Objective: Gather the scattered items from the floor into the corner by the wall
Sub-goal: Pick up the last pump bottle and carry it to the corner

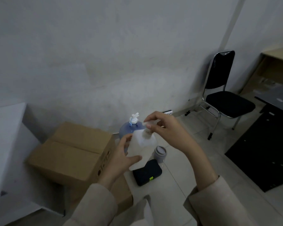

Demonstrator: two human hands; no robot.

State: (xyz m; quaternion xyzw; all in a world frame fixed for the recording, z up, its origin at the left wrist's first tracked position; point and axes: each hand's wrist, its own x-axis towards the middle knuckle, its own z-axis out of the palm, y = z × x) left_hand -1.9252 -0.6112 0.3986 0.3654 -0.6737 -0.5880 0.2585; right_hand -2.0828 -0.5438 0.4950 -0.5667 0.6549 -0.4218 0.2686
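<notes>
Holding the white bottle (140, 149) above the floor, your left hand (121, 159) wraps its body while your right hand (167, 129) pinches what looks like its cap. A dark pouch (147, 172), grey cup (160, 154) and water jug (129, 128) already sit beside the cardboard box (72, 152) by the wall; the bottle is left to set down.

Tiled floor (178, 176); cardboard box (69, 152), dark pouch (147, 172), grey cup (160, 154)

Two bare hands, left hand (119, 158), right hand (168, 130), beige sleeves — loose, wide-cuffed (soft fabric)
</notes>
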